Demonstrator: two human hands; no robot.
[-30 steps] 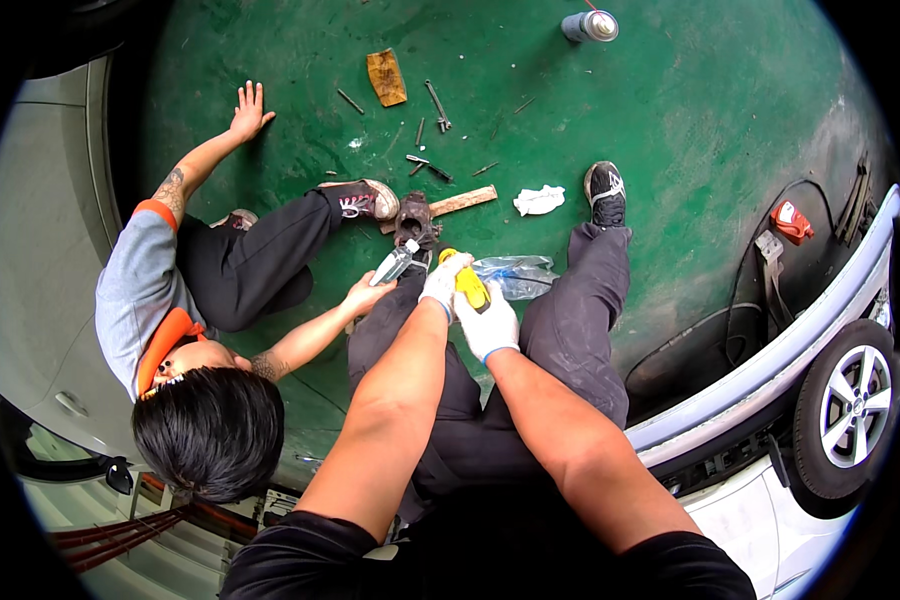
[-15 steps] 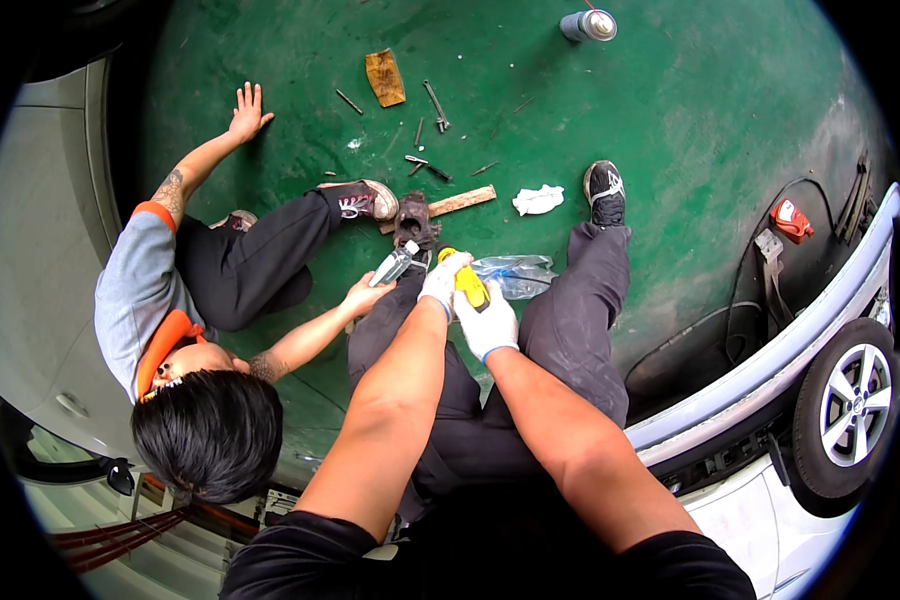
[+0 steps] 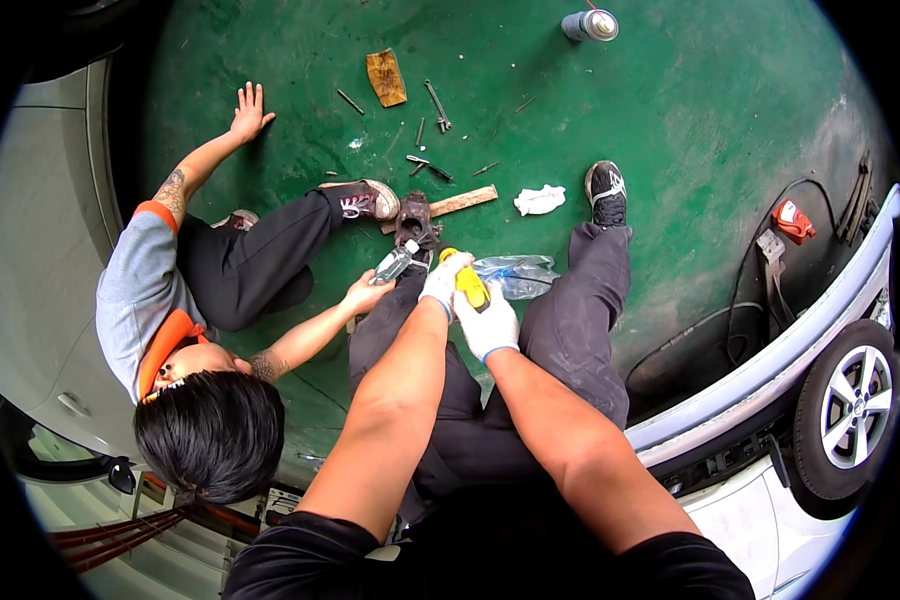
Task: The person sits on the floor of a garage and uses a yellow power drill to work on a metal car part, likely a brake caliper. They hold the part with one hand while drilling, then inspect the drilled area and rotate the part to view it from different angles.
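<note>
Both my gloved hands grip a yellow object point(image 3: 470, 283), perhaps a tool or bottle, between my knees: my left hand point(image 3: 440, 288) at its upper left, my right hand point(image 3: 490, 322) at its lower end. A clear plastic bag point(image 3: 519, 279) with something blue inside lies just beyond them. To the left, a co-worker's hand point(image 3: 368, 292) holds a small clear bottle point(image 3: 395, 262) near a dark metal part point(image 3: 413, 215), beside which is a wooden strip point(image 3: 462, 200).
A co-worker point(image 3: 210, 430) sits at left beside a car point(image 3: 45, 250). Small metal tools point(image 3: 432, 100), a brown packet point(image 3: 386, 78), white cloth point(image 3: 540, 200) and spray can point(image 3: 590, 27) lie or stand on the floor. At right are a red tool point(image 3: 793, 222), cables, a long pale panel and wheel point(image 3: 850, 410).
</note>
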